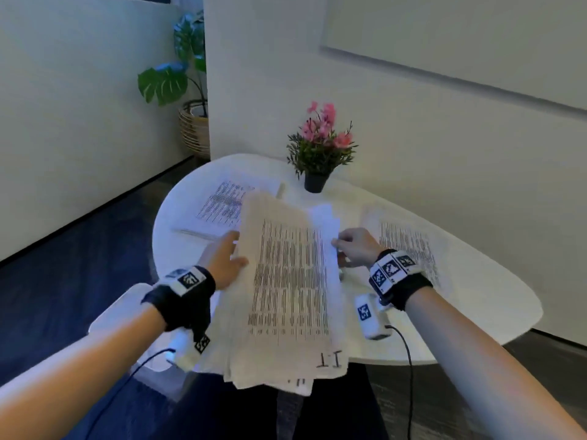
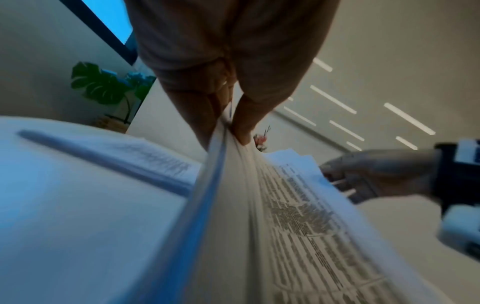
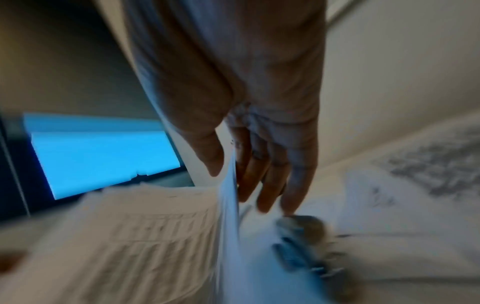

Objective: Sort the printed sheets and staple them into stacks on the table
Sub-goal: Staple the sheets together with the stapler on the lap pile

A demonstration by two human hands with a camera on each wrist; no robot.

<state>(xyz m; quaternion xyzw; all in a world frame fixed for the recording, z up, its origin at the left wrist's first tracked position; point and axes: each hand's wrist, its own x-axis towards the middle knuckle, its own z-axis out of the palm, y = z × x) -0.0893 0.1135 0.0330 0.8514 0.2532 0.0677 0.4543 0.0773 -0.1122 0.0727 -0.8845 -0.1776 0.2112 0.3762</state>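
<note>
Sheets [image 1: 286,281] fill the frame's centre above the bench [image 1: 476,296], the left hand [image 1: 224,262] gripping the thick stack's edge while the right hand [image 1: 355,246] pinches loose pages at centre right.

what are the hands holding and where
Left hand grips the stack by its left edge; right hand pinches the top sheet's right edge.

white table [image 1: 476,300] bears two printed piles [image 1: 222,204], [image 1: 409,246]; a potted pink flower [image 1: 319,147] stands between them
</note>
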